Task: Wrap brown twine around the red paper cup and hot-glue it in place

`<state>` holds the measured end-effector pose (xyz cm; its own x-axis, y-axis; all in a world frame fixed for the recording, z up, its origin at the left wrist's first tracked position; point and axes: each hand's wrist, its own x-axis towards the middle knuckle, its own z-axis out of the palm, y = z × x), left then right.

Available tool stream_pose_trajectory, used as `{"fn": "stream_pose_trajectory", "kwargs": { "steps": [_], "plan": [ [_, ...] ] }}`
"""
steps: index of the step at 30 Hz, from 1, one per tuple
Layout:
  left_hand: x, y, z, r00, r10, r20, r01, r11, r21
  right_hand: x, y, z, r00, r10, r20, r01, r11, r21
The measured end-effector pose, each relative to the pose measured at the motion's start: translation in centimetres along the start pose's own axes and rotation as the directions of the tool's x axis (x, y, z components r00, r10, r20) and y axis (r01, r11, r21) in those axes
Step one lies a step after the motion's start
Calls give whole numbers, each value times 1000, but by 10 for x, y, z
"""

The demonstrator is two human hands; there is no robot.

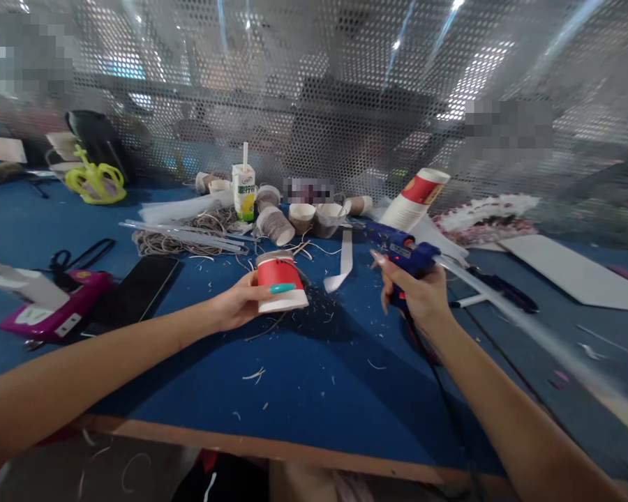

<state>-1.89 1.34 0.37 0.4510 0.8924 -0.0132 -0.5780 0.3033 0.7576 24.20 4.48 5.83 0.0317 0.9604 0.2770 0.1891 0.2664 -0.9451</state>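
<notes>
My left hand (245, 300) is closed around a red and white paper cup (281, 270), thumb across its side. Grey-brown cord shows around the cup's upper rim, and a strand hangs off its right side. In my right hand (419, 289) is a blue hot glue gun (398, 244), its nozzle pointing left and away from me. A long clear glue stick (502, 307) sticks out of the gun's back, and a black cable runs down from its handle. The cup and the glue gun are apart, with a white paper strip (347, 258) lying between and beyond them.
Several cord-wrapped cups (276, 226), a juice carton (243, 192) and bundled cord (188, 237) stand at the back. A stack of paper cups (416, 199) leans at back right. Leftward lie a phone (144, 286), a purple power strip (65, 307) and a yellow crown (95, 180).
</notes>
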Motion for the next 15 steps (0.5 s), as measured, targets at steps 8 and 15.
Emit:
{"fn": "stream_pose_trajectory", "kwargs": {
  "steps": [8,15],
  "plan": [
    [1,1,-1,995,-76,70,76,997,-7,-30,-12,19,948,23,319,-113,957,269],
    [2,-3,-2,997,-73,25,71,996,50,-42,-2,23,950,-8,313,16,1000,-25]
  ]
}}
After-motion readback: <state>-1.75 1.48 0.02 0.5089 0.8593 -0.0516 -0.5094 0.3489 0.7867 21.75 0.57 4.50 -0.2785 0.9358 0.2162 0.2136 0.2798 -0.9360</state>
